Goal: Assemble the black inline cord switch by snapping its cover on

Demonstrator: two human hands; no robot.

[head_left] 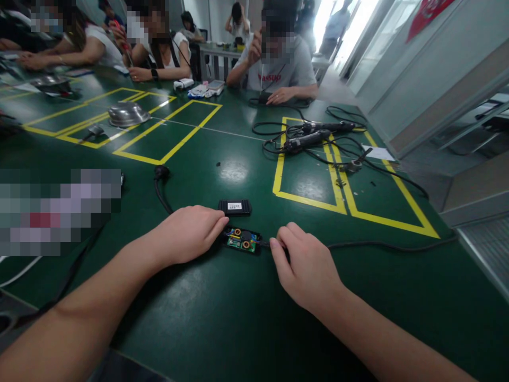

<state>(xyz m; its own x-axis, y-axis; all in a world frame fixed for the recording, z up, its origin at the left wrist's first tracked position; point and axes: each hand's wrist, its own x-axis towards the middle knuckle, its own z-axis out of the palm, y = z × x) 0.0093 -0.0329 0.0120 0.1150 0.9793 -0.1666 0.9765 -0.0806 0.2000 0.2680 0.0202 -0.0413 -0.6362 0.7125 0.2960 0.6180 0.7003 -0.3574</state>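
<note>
A small open black case [242, 249] lies on the green table, with a green circuit board [240, 240] carrying copper-wound coils and coloured wires inside it. At its left end my left hand [193, 233] is closed, fingers pressed together over where the power cord [162, 193] meets the case; the exact grip is hidden. Thumb and fingers of my right hand [304, 262] pinch the black cable [266, 244] just off the case's right end. Right behind the case rests a ribbed black cover [235, 207] with a white label. The cord's plug [161, 172] lies beyond my left hand.
Black corded screwdrivers [308, 140] lie tangled within yellow tape outlines [312, 201] at the right, near a metal part [353, 164]. A metal bowl [128, 113] sits back left. Across the table a person in a white shirt [278, 69] sits; others work at the left.
</note>
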